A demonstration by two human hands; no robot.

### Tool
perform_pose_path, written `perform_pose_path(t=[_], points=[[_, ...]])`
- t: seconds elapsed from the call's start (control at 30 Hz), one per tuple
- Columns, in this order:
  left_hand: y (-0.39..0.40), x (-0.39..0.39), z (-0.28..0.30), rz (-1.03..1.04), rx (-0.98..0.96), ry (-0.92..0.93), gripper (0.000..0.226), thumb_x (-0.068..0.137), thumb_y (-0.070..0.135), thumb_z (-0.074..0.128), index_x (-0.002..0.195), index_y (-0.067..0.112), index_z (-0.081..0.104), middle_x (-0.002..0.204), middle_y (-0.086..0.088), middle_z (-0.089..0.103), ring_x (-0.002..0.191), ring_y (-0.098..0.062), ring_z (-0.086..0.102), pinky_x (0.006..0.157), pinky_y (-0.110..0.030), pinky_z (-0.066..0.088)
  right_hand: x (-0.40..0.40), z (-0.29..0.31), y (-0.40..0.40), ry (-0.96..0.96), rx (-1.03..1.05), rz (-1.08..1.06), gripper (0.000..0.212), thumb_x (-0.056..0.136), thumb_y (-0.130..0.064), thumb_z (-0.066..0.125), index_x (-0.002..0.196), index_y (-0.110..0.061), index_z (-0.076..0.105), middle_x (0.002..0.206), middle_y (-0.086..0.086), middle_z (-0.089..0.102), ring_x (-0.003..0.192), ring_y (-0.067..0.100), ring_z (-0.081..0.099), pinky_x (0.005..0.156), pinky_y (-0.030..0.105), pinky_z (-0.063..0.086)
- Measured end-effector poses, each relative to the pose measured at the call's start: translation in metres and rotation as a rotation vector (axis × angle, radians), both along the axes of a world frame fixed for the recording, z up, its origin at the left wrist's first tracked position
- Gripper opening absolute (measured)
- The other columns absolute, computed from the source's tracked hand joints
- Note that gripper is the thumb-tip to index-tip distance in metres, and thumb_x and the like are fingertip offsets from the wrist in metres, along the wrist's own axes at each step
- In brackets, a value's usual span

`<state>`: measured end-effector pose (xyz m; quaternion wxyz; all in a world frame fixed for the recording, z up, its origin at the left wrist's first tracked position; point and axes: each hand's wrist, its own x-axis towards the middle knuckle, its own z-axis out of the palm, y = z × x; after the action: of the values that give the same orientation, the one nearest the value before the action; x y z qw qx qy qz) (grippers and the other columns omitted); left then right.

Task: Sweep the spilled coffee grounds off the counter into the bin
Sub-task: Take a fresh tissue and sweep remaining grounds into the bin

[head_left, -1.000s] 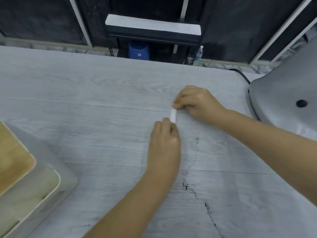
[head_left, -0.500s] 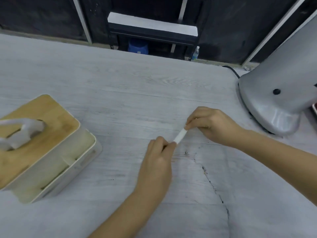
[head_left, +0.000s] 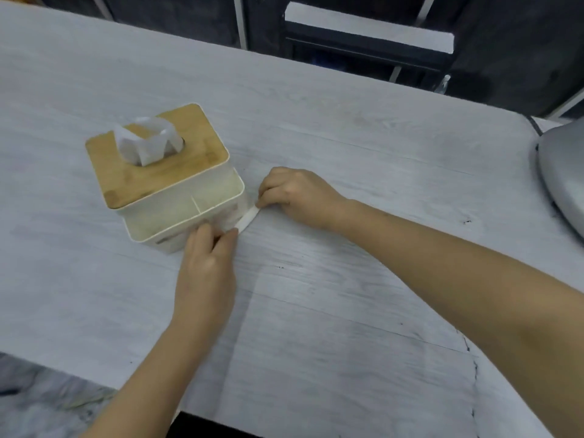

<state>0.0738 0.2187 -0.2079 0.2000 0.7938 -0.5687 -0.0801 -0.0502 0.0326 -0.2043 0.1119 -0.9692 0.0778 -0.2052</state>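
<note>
Left hand (head_left: 207, 263): fingers curled, pinching the near end of a white folded strip (head_left: 247, 219), paper or tissue by the look.
Right hand (head_left: 292, 192): thumb and fingers pinching the far end of the strip.
Strip: stretched low between both hands, just beside the tissue box (head_left: 164, 181) at its 4 o'clock corner.
Coffee grounds (head_left: 467, 221): only scattered dark specks on the counter (head_left: 347, 137), toward 3 and 5 o'clock of the hands.
Bin: not in view.
Progress: judged barely begun; specks unswept, sweeping and disposal remain.
</note>
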Motion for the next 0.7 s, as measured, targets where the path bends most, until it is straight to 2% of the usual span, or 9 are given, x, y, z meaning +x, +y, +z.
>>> perform_pose_path(t=[0.03, 0.1, 0.17, 0.3, 0.47, 0.6, 0.7], points=[[0.0, -0.002, 0.002, 0.008, -0.029, -0.008, 0.024, 0.088, -0.006, 0.054, 0.107, 0.006, 0.064, 0.098, -0.009, 0.051, 0.09, -0.025, 0.043, 0.071, -0.027, 0.035, -0.003, -0.001, 0.0, 0.012, 0.05, -0.052, 0.026, 0.076, 0.006, 0.058, 0.085, -0.011, 0.076, 0.085, 0.004, 0.07, 0.083, 0.028, 0.063, 0.052, 0.037, 0.052], [0.005, -0.016, 0.003, 0.02, -0.07, 0.027, 0.011, 0.092, -0.001, 0.057, 0.098, 0.007, 0.063, 0.084, -0.002, 0.045, 0.079, -0.023, 0.039, 0.059, -0.029, 0.027, -0.013, 0.001, 0.009, 0.071, 0.108, -0.094, 0.026, 0.077, 0.005, 0.055, 0.084, -0.009, 0.076, 0.084, 0.005, 0.07, 0.082, 0.028, 0.063, 0.053, 0.038, 0.053], [0.017, -0.041, -0.003, -0.098, -0.091, 0.011, 0.019, 0.086, -0.008, 0.064, 0.104, -0.002, 0.064, 0.082, -0.006, 0.047, 0.075, -0.022, 0.039, 0.055, -0.032, 0.028, -0.04, 0.0, 0.02, 0.072, 0.135, -0.084, 0.025, 0.08, 0.006, 0.055, 0.085, -0.008, 0.075, 0.085, 0.007, 0.07, 0.082, 0.028, 0.063, 0.055, 0.039, 0.053], [0.038, -0.1, -0.018, -0.356, -0.173, -0.005, 0.022, 0.09, -0.002, 0.05, 0.105, -0.003, 0.065, 0.091, -0.007, 0.043, 0.075, -0.023, 0.039, 0.062, -0.035, 0.038, -0.123, 0.004, 0.047, 0.089, 0.156, -0.104, 0.019, 0.093, -0.006, 0.056, 0.091, -0.005, 0.075, 0.092, 0.009, 0.07, 0.088, 0.028, 0.064, 0.066, 0.041, 0.053], [0.037, -0.127, -0.014, -0.56, -0.207, 0.0, 0.027, 0.095, -0.006, 0.043, 0.104, -0.003, 0.068, 0.084, -0.008, 0.055, 0.071, -0.02, 0.046, 0.061, -0.031, 0.043, -0.187, 0.008, 0.063, 0.169, 0.166, -0.176, 0.021, 0.087, 0.004, 0.062, 0.099, -0.007, 0.075, 0.1, 0.006, 0.069, 0.094, 0.025, 0.063, 0.067, 0.04, 0.055], [0.041, -0.094, -0.006, -0.503, -0.137, 0.147, 0.03, 0.084, -0.01, 0.063, 0.112, 0.0, 0.066, 0.088, -0.006, 0.053, 0.079, -0.017, 0.043, 0.061, -0.028, 0.042, -0.152, 0.022, 0.067, 0.192, 0.121, -0.153, 0.022, 0.085, 0.008, 0.063, 0.093, -0.008, 0.076, 0.096, 0.005, 0.071, 0.09, 0.023, 0.064, 0.06, 0.038, 0.055], [0.061, -0.045, 0.008, -0.306, -0.055, 0.202, 0.026, 0.089, -0.002, 0.056, 0.109, 0.01, 0.067, 0.101, -0.007, 0.056, 0.091, -0.016, 0.046, 0.073, -0.025, 0.042, -0.095, 0.027, 0.074, 0.118, 0.111, -0.122, 0.024, 0.082, 0.01, 0.061, 0.092, -0.007, 0.076, 0.094, 0.006, 0.071, 0.089, 0.024, 0.063, 0.058, 0.035, 0.053]])
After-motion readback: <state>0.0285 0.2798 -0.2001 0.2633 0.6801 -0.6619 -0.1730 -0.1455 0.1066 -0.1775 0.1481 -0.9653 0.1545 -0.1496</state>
